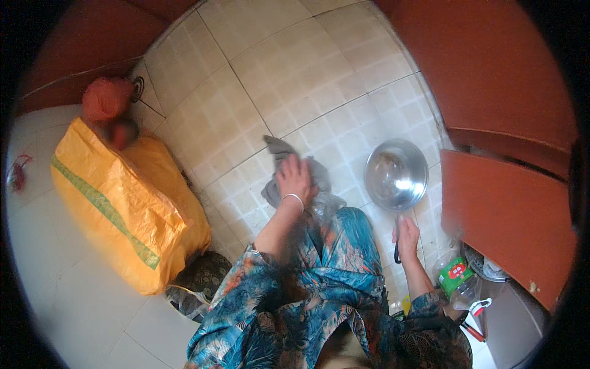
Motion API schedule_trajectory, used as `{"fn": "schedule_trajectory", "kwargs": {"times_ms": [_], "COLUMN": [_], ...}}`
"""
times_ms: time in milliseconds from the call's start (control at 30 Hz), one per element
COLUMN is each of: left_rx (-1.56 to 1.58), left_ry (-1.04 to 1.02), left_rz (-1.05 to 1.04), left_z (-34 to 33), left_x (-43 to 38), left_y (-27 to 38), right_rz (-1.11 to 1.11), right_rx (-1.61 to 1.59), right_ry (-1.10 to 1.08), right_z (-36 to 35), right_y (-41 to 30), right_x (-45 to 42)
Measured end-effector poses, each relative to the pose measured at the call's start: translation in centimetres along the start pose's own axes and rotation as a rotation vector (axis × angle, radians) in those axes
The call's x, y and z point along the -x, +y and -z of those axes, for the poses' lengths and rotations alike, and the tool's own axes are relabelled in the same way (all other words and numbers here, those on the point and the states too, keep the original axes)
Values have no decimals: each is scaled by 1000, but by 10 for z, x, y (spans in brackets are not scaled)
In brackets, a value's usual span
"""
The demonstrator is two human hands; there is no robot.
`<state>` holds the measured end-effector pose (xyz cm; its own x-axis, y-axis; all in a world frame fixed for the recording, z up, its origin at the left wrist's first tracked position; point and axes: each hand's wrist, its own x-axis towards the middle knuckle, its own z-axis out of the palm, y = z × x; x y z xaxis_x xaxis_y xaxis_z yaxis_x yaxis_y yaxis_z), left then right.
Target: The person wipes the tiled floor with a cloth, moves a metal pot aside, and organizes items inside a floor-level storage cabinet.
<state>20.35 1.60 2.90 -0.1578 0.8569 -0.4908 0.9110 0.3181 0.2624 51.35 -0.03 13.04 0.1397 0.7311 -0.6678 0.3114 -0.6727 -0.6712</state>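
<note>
A bunched grey cloth (322, 174) lies over the pale floor tiles in front of my knees. My left hand (295, 177), a bangle at its wrist, bears down on this cloth from above; the fingers are slightly blurred. Beside it, close to my knee, is a crumpled clear plastic bag (329, 205). On the right, my right hand (408, 237) grips the black handle (397, 244) of a shiny metal pan (396, 175). The pan's round bowl faces up and reflects light. Whether its base touches the floor, I cannot tell.
A yellow woven sack (124, 207) stands at left, with a red bundle (107, 98) beyond it. Reddish-brown cabinet panels (502, 207) border the right side. Near my right forearm are a green-labelled plastic bottle (457, 276) and a red-handled tool (474, 331). A lined bin (186, 302) sits at lower left.
</note>
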Motion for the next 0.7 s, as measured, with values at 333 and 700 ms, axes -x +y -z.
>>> {"fn": "schedule_trajectory", "kwargs": {"times_ms": [333, 700], "left_rx": [1142, 70], "left_ry": [312, 650], "left_rz": [78, -79], "left_z": [80, 92], "left_x": [-142, -236], "left_y": [-109, -162], "right_rz": [-62, -108], "right_rx": [-91, -180], "right_ry": [-65, -94], "right_z": [-85, -143], "right_y": [-75, -98], "right_x": [-48, -50]}}
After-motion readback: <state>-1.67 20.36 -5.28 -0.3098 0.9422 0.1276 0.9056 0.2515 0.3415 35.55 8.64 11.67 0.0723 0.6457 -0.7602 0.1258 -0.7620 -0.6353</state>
